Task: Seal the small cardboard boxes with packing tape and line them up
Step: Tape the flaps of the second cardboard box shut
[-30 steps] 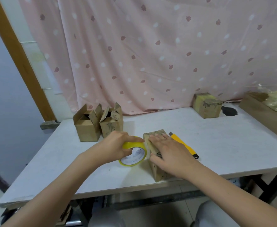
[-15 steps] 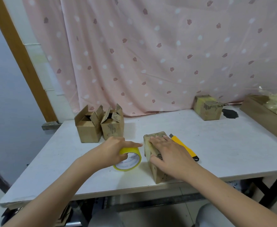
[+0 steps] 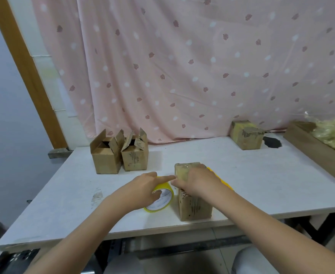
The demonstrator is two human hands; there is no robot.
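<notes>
One sealed box (image 3: 245, 135) stands far right. Left hand (image 3: 141, 191) grips tape roll (image 3: 160, 198); right hand (image 3: 198, 181) presses flat on near box (image 3: 194, 204). Two open boxes (image 3: 119, 155) remain untaped.

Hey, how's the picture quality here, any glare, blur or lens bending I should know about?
Head view: soft, even light with faint shadows only; mild sheen on the taped box top; wide-angle bending bows the door frame and table edge; the left hand and right hand look slightly soft.
</notes>
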